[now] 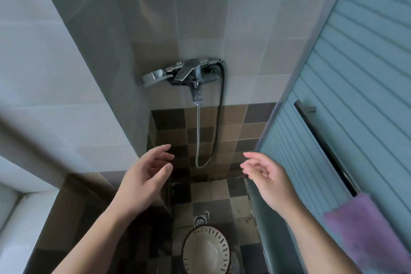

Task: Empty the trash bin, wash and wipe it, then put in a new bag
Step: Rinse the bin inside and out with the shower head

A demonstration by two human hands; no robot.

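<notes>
Grey glossy wall tiles back a chrome shower mixer tap above both hands. Left hand and right hand hover apart, fingers loosely curled, holding nothing. Below and between them stands the round cream slotted plastic bin on the checkered floor.

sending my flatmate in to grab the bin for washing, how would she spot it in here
Look at the tiled shower floor under the wall tap, between the two empty hands, left hand and right hand. Just past the square drain stands the bin, open and empty. It is the only round thing there: cream inside, with dark slots around its wall.
</notes>
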